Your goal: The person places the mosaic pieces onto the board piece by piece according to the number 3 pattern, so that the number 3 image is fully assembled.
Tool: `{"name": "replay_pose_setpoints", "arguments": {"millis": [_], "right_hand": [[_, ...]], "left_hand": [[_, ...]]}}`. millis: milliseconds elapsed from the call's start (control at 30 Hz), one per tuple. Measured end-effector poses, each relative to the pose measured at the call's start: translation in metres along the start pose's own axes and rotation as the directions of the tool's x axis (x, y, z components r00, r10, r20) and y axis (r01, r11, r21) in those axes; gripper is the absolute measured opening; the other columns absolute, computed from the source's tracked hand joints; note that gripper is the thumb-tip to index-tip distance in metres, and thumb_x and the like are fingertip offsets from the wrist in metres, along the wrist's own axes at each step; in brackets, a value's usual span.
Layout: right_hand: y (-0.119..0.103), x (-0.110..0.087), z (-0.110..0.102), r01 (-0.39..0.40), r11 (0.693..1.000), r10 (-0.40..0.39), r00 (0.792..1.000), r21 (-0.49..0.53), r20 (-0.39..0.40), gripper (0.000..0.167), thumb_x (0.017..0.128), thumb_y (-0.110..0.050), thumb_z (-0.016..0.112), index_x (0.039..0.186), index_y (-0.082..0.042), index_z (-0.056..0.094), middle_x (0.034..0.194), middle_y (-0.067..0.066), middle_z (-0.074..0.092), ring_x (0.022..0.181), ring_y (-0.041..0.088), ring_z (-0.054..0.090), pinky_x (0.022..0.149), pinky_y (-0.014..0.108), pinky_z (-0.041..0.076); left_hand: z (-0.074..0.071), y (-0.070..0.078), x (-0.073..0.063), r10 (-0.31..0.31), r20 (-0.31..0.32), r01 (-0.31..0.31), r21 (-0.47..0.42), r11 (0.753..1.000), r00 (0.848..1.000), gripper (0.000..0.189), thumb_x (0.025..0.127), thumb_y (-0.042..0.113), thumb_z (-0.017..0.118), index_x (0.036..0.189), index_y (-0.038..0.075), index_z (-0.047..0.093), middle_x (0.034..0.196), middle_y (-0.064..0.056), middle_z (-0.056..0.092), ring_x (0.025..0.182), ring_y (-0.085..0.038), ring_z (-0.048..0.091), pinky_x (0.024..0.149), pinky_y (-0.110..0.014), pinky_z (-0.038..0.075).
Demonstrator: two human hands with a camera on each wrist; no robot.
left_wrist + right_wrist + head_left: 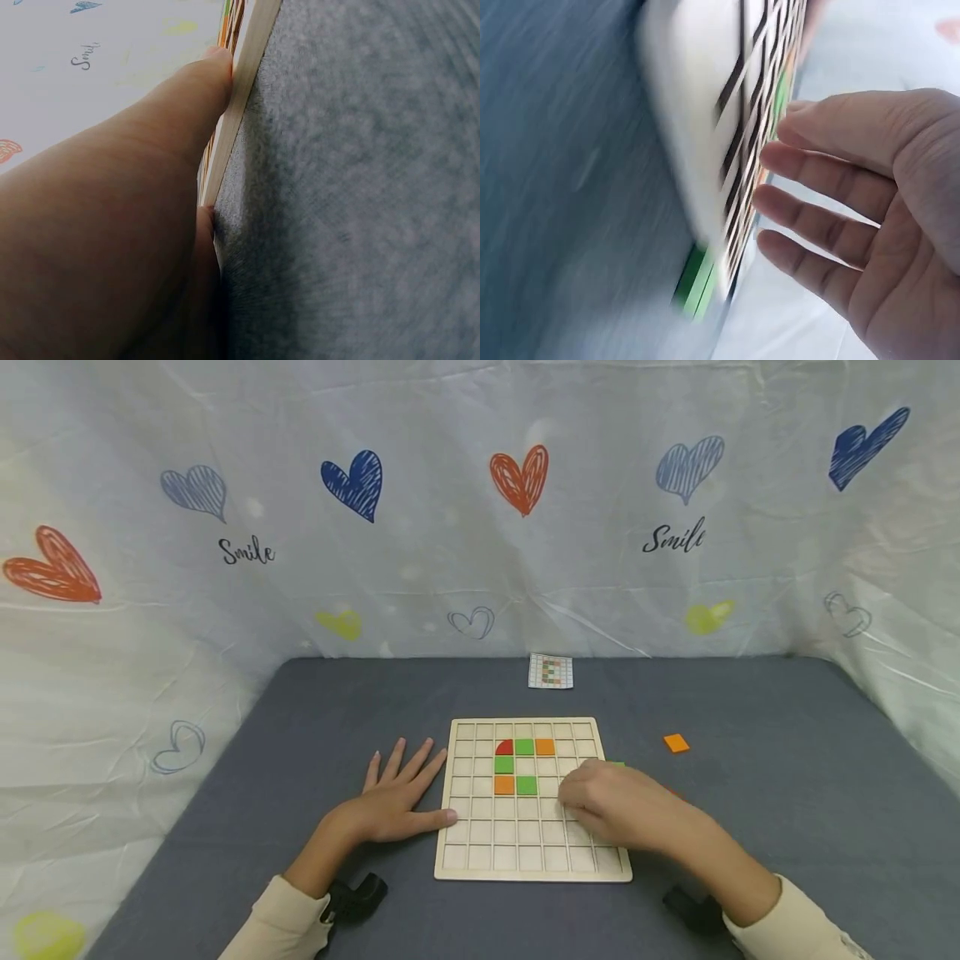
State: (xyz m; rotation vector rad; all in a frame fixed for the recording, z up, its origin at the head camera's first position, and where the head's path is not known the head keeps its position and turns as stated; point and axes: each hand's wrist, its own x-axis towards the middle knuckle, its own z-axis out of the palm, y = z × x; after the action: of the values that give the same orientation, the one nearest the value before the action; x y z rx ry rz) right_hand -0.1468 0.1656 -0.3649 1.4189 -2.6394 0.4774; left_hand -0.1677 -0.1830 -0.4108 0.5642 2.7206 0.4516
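A light wooden grid board (487, 857) lies on the grey cloth, with several coloured tiles set in its upper cells. Among them are a red rounded tile (505, 747), an orange tile (544, 747) and a green tile (527, 786). My left hand (393, 803) lies flat, fingers spread, beside the board's left edge; its thumb (202, 82) rests on the rim. Over the board's right side is my right hand (618, 802), fingers loosely bent. In the right wrist view, no tile shows between the thumb (840, 124) and fingers.
A small printed pattern card (551, 672) lies behind the board. To the right is a loose orange tile (677, 742). Green tiles (696, 283) sit beside the board's right edge, mostly hidden by the right hand in the head view. A heart-patterned curtain (450, 568) hangs behind.
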Motion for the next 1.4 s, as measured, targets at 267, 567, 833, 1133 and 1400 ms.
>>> {"name": "replay_pose_setpoints", "arguments": {"millis": [267, 567, 833, 1133, 1400], "right_hand": [[0.045, -0.047, -0.014, -0.278, 0.958, 0.267, 0.954, -0.075, -0.135, 0.018, 0.085, 0.002, 0.075, 0.101, -0.006, 0.077, 0.109, 0.009, 0.070, 0.104, 0.031, 0.064, 0.085, 0.048, 0.053], [0.080, -0.074, -0.021, -0.501, 0.850, 0.497, 0.865, -0.160, -0.071, 0.026, 0.083, 0.003, 0.073, 0.108, 0.008, 0.069, 0.108, 0.023, 0.065, 0.095, 0.042, 0.063, 0.079, 0.054, 0.052], [0.082, -0.072, -0.022, -0.535, 0.829, 0.534, 0.844, -0.166, -0.053, 0.028, 0.083, 0.002, 0.075, 0.110, 0.008, 0.070, 0.108, 0.024, 0.066, 0.097, 0.043, 0.063, 0.080, 0.056, 0.051], [0.066, -0.063, -0.026, -0.421, 0.891, 0.416, 0.907, -0.172, -0.063, 0.027, 0.083, -0.003, 0.078, 0.108, 0.005, 0.072, 0.114, 0.023, 0.065, 0.103, 0.044, 0.062, 0.085, 0.056, 0.051], [0.041, -0.043, -0.015, -0.304, 0.951, 0.306, 0.952, -0.058, 0.021, 0.021, 0.083, -0.006, 0.080, 0.102, -0.008, 0.075, 0.099, 0.001, 0.064, 0.086, 0.017, 0.062, 0.070, 0.037, 0.053]], "left_hand": [[0.005, -0.003, 0.001, -0.001, -0.003, 0.001, 0.003, 1.000, 1.000, 0.102, 0.083, 0.087, 0.043, 0.162, 0.034, 0.005, 0.166, 0.007, -0.007, 0.149, -0.028, -0.021, 0.112, -0.058, -0.017], [0.003, 0.001, -0.002, -0.001, 0.006, 0.001, -0.009, 1.000, 1.000, 0.102, 0.086, 0.082, 0.048, 0.163, 0.028, 0.008, 0.168, 0.000, -0.004, 0.149, -0.032, -0.020, 0.112, -0.060, -0.016], [-0.007, 0.008, -0.005, 0.014, 0.006, -0.014, -0.011, 1.000, 1.000, 0.099, 0.089, 0.076, 0.051, 0.163, 0.023, 0.013, 0.168, -0.005, 0.000, 0.149, -0.037, -0.016, 0.111, -0.064, -0.014], [-0.007, 0.008, -0.002, 0.008, 0.009, -0.008, 0.006, 1.000, 1.000, 0.100, 0.089, 0.077, 0.051, 0.163, 0.024, 0.012, 0.168, -0.004, 0.000, 0.149, -0.037, -0.017, 0.111, -0.065, -0.013], [-0.009, 0.010, -0.004, 0.012, 0.013, -0.012, 0.010, 1.000, 1.000, 0.099, 0.089, 0.077, 0.050, 0.163, 0.024, 0.012, 0.168, -0.004, -0.001, 0.149, -0.037, -0.017, 0.111, -0.065, -0.013]]}}
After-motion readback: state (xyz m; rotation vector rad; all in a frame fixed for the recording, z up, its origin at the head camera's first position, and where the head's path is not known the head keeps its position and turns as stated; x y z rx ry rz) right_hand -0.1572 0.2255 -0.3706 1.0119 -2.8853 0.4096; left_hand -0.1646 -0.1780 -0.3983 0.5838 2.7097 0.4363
